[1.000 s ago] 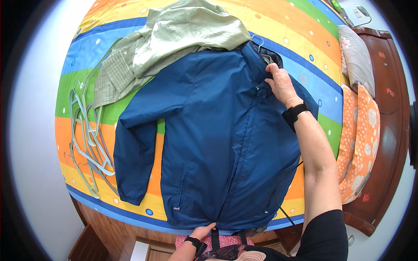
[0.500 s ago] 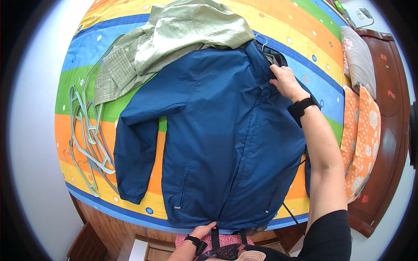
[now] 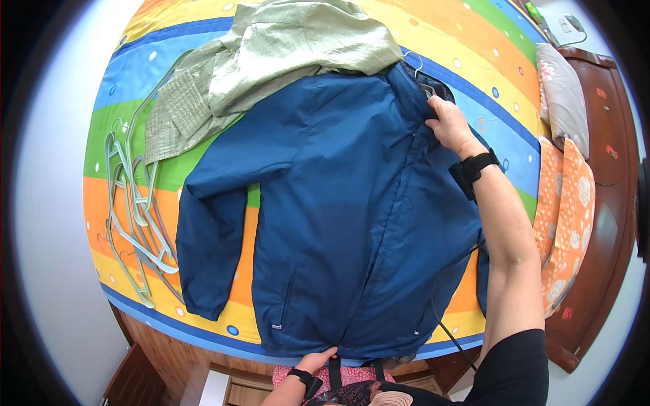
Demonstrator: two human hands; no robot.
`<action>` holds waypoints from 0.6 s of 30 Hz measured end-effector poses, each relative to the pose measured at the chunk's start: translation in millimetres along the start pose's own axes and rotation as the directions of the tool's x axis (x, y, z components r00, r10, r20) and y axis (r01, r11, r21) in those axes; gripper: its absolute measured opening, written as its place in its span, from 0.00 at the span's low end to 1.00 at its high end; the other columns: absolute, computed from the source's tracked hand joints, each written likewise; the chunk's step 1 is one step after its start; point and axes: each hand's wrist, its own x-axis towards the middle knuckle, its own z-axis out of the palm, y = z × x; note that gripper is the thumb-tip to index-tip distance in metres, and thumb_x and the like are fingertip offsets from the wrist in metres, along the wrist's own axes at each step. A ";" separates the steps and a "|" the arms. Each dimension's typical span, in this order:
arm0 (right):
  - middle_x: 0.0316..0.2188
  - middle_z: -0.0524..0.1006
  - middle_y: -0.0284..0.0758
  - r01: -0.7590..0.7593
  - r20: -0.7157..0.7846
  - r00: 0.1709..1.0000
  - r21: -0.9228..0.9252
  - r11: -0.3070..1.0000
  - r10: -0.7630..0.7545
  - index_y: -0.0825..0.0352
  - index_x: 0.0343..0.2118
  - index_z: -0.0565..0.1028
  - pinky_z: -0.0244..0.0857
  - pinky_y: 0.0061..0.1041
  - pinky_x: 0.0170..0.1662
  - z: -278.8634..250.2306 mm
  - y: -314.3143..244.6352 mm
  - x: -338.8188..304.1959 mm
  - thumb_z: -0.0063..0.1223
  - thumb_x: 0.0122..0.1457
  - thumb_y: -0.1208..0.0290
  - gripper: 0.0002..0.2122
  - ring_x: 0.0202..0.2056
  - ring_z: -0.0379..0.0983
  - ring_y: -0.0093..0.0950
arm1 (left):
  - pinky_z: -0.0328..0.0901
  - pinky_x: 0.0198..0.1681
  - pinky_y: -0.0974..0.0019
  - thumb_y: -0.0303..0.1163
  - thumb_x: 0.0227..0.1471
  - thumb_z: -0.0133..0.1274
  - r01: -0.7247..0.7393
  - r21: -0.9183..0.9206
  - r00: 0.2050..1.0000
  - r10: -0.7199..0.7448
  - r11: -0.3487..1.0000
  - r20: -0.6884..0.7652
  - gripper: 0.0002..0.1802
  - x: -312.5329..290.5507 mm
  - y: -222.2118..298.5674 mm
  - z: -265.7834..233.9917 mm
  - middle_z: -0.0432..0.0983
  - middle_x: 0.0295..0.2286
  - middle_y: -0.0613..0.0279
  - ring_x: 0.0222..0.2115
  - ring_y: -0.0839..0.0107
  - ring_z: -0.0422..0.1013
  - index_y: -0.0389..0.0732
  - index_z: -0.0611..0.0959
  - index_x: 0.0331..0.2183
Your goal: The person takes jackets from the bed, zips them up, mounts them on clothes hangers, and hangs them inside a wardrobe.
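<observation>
A blue zip-up jacket [image 3: 325, 216] lies spread on the bed, front side up. Its collar is at the upper right, where the hook of a hanger [image 3: 414, 62] sticks out of the neck. My right hand [image 3: 449, 124] is closed on the collar edge by the front opening, the thumb over the cloth. Down at the hem my left hand [image 3: 318, 360] pinches the bottom edge where the zip line ends. The fingers beneath the cloth are hidden. The jacket's left-side sleeve is bent downward; the other is mostly behind my right arm.
A pale green jacket [image 3: 298, 47] lies crumpled beyond the blue one, touching it. Several loose hangers [image 3: 135, 210] are heaped at the left. Pillows [image 3: 565, 101] and a dark wooden headboard [image 3: 602, 189] line the right. A black cord [image 3: 455, 340] runs beside my right arm.
My right hand has shifted slightly right and down, with the collar and hanger hook moving a little the same way. My left hand stays at the hem.
</observation>
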 end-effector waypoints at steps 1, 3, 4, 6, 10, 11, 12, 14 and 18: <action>0.30 0.71 0.45 -0.052 0.000 0.999 0.075 0.996 0.052 0.70 0.33 0.65 0.62 0.33 0.39 0.7 0.3 0.4 0.57 0.41 0.79 0.15 0.35 0.67 0.44 | 0.56 0.45 0.73 0.51 0.48 0.47 0.030 0.005 1.000 -0.030 1.000 0.005 0.23 0.1 0.7 -0.2 0.77 0.31 0.64 0.35 0.71 0.68 0.41 0.83 0.27; 0.30 0.71 0.45 -0.104 0.006 0.995 0.150 0.983 0.104 0.70 0.34 0.65 0.62 0.32 0.39 1.3 1.1 2.4 0.57 0.42 0.79 0.16 0.35 0.67 0.43 | 0.56 0.45 0.73 0.51 0.48 0.47 0.009 0.005 1.000 -0.009 1.000 0.011 0.23 -1.3 2.9 -1.4 0.77 0.30 0.64 0.35 0.71 0.68 0.41 0.83 0.27; 0.30 0.71 0.44 -0.109 -0.002 0.994 0.172 0.979 0.111 0.70 0.36 0.65 0.62 0.29 0.39 1.2 0.0 3.4 0.57 0.42 0.79 0.17 0.34 0.67 0.40 | 0.56 0.45 0.73 0.51 0.48 0.47 -0.013 0.005 1.000 0.013 1.000 0.017 0.23 -2.4 3.3 -1.3 0.77 0.30 0.65 0.35 0.71 0.68 0.41 0.83 0.27; 0.29 0.71 0.42 -0.113 -0.007 0.993 0.194 0.974 0.117 0.70 0.37 0.66 0.62 0.27 0.39 -1.6 -1.2 6.3 0.57 0.41 0.79 0.18 0.34 0.68 0.37 | 0.57 0.44 0.73 0.53 0.47 0.47 -0.037 0.000 0.999 0.037 0.999 0.011 0.24 -2.7 1.2 -1.4 0.77 0.30 0.63 0.34 0.71 0.68 0.41 0.83 0.27; 0.31 0.73 0.33 -0.345 0.284 0.936 0.620 0.704 0.208 0.69 0.39 0.69 0.62 0.21 0.38 -13.9 3.3 22.0 0.56 0.47 0.71 0.16 0.34 0.68 0.22 | 0.58 0.42 0.73 0.55 0.45 0.49 -0.074 -0.044 0.997 0.075 0.996 0.004 0.25 -4.1 2.3 -1.7 0.77 0.30 0.62 0.33 0.71 0.68 0.40 0.83 0.27; 0.31 0.73 0.30 -0.306 0.193 0.950 0.719 0.624 0.244 0.70 0.38 0.70 0.62 0.18 0.37 -21.0 -4.8 24.3 0.56 0.49 0.69 0.15 0.33 0.66 0.17 | 0.58 0.42 0.73 0.55 0.45 0.49 -0.074 -0.047 0.997 0.074 0.996 0.002 0.25 -3.2 1.8 -1.2 0.77 0.30 0.62 0.33 0.71 0.68 0.40 0.83 0.27; 0.33 0.74 0.33 -0.319 0.160 0.945 0.653 0.687 0.287 0.68 0.35 0.71 0.62 0.20 0.38 -13.2 8.5 32.9 0.55 0.48 0.71 0.12 0.34 0.69 0.23 | 0.57 0.43 0.73 0.52 0.47 0.48 -0.040 -0.040 0.999 0.040 0.998 0.005 0.24 -2.0 0.9 -0.5 0.77 0.30 0.63 0.33 0.71 0.68 0.40 0.82 0.27; 0.33 0.74 0.36 -0.209 -0.044 0.974 0.223 0.952 0.224 0.66 0.33 0.72 0.63 0.25 0.40 -0.1 23.9 39.7 0.55 0.47 0.72 0.10 0.35 0.70 0.31 | 0.57 0.44 0.73 0.50 0.48 0.48 -0.010 -0.025 1.000 0.010 1.000 0.009 0.22 0.2 2.9 -1.1 0.77 0.30 0.64 0.33 0.72 0.68 0.40 0.82 0.26; 0.31 0.73 0.37 -0.067 -0.104 0.993 -0.147 0.987 0.052 0.63 0.32 0.73 0.63 0.30 0.41 18.7 25.7 44.9 0.54 0.44 0.74 0.09 0.37 0.68 0.37 | 0.58 0.43 0.73 0.47 0.48 0.50 -0.046 -0.134 0.997 0.053 0.990 0.049 0.21 5.2 -2.6 -0.2 0.76 0.29 0.64 0.33 0.72 0.68 0.37 0.82 0.26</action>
